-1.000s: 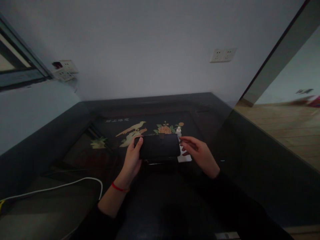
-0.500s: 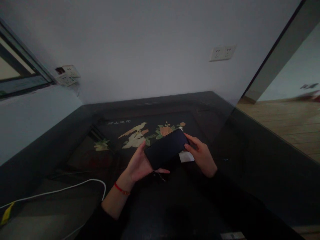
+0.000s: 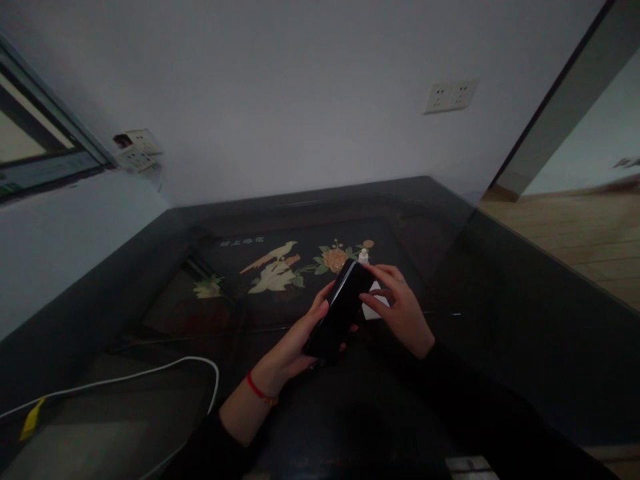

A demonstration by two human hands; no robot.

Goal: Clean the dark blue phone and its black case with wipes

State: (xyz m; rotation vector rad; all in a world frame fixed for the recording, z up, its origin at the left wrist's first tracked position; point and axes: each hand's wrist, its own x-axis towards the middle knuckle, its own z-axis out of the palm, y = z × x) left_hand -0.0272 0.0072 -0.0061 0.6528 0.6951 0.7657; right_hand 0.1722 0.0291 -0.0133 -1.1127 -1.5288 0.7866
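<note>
A black phone [image 3: 340,311] is held above a dark table [image 3: 450,280], tilted with its long axis running from near left to far right. My left hand [image 3: 300,340] grips its lower end from beneath, fingers wrapped round the edge. My right hand [image 3: 397,307] holds the upper end, thumb and fingers pinching the edge. A red cord circles my left wrist. Behind the phone stands a small white bottle [image 3: 363,255], and a white cloth or paper [image 3: 375,308] lies under my right hand.
The tabletop carries an inlaid picture of birds and flowers [image 3: 285,260]. A white cable [image 3: 150,370] with a yellow tag curves across the near left. Wall sockets [image 3: 449,95] sit on the back wall, more sockets [image 3: 134,150] at the left corner. Wooden floor lies to the right.
The phone has turned from lying level and sideways to steeply angled, its right end swung away from me. My right hand moved from beside the phone onto its far end.
</note>
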